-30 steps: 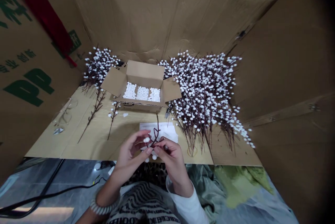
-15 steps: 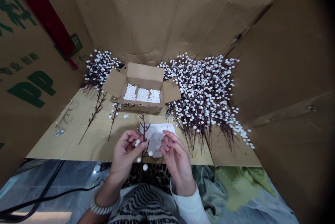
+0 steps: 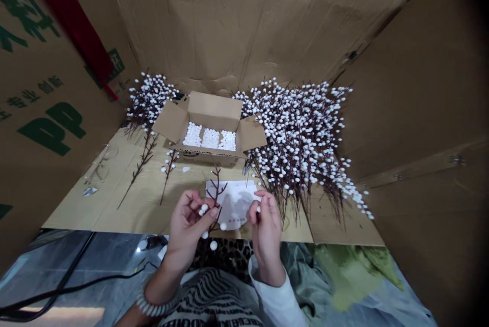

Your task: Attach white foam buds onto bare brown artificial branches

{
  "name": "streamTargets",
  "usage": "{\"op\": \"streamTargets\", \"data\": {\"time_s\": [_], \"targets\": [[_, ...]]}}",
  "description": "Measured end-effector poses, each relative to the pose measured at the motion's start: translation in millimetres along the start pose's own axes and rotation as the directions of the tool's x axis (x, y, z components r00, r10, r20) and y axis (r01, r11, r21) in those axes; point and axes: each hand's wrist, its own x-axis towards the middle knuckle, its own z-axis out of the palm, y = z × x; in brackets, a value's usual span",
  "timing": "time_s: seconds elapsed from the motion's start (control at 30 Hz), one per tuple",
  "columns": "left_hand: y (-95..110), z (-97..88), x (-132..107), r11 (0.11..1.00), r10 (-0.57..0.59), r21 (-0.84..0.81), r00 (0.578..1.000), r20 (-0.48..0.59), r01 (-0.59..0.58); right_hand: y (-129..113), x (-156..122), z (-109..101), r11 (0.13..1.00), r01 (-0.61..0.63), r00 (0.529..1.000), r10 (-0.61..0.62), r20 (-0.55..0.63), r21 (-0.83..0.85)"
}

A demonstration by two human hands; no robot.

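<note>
My left hand (image 3: 189, 226) grips a thin brown artificial twig (image 3: 215, 192) near its lower part, and several white foam balls sit on the twig around my fingers. My right hand (image 3: 266, 228) is apart from the twig, to the right, and pinches a small white ball (image 3: 259, 209) between its fingertips. Behind my hands lies a white paper sheet (image 3: 234, 203) on the cardboard-covered table (image 3: 114, 210). The open cardboard box (image 3: 208, 113) holds rows of white foam balls (image 3: 208, 138).
A large pile of white-budded branches (image 3: 300, 146) lies right of the box, and a smaller pile (image 3: 148, 100) lies left of it. Two bare or sparsely budded twigs (image 3: 142, 164) lie on the table. Cardboard walls surround the table, and a black cable (image 3: 72, 286) runs across the floor.
My right hand has moved away from the twig to the right, with a small white ball at its fingertips. My left hand keeps hold of the twig.
</note>
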Motion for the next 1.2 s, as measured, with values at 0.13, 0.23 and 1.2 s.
{"op": "streamTargets", "data": {"time_s": [0.13,0.23,1.2], "targets": [[2,2.0,-2,1.000,0.014,-0.025,1.000,0.023,-0.014,-3,0,2,0.994,0.103,0.989,-0.099,0.111,-0.031],[3,4.1,-3,0.999,0.053,-0.010,0.998,0.032,-0.053,-10,-4,7,0.985,0.153,0.966,-0.131,0.224,-0.083],[6,15.9,-11,0.943,0.218,0.253,0.976,0.024,-0.217,-30,-13,10,0.711,0.630,0.744,-0.437,0.506,-0.312]]}}
